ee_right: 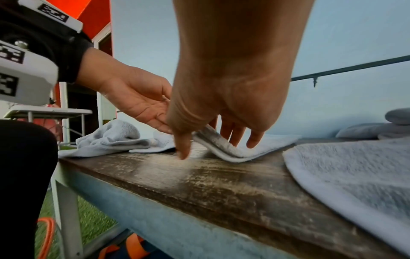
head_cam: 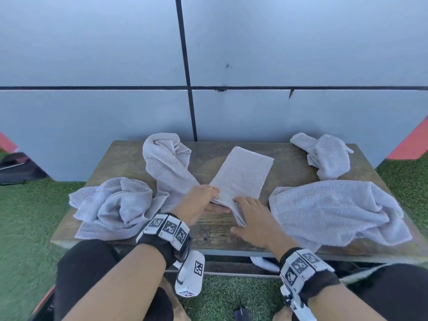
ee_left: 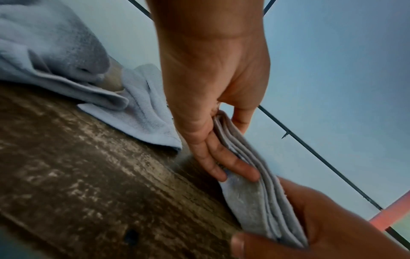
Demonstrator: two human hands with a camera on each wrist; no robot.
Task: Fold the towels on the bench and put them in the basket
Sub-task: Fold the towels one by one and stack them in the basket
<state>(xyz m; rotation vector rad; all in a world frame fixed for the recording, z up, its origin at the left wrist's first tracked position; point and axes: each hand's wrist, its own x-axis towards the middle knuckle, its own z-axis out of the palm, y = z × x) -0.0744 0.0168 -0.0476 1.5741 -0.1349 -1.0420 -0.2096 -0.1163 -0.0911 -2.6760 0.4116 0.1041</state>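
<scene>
A folded light-grey towel [head_cam: 243, 174] lies slanted in the middle of the wooden bench [head_cam: 289, 167]. Its near end is lifted off the wood. My left hand [head_cam: 217, 202] pinches that end, fingers under and thumb on top [ee_left: 233, 149]. My right hand [head_cam: 245, 214] holds the same end beside it, with fingers laid over the layers and the thumb below, near the bench [ee_right: 213, 145]. Several unfolded towels lie around: a heap at the left [head_cam: 115, 205], a long one at the back left [head_cam: 166, 163], a big one at the right [head_cam: 335, 209] and a small one at the back right [head_cam: 324, 154]. I see no basket.
A grey panelled wall [head_cam: 301, 54] stands right behind the bench. Artificial grass [head_cam: 27, 216] surrounds it, with a dark bag [head_cam: 16, 167] at the far left. Orange objects [ee_right: 133, 245] lie under the bench, and a white folding table [ee_right: 48, 112] stands off to the left.
</scene>
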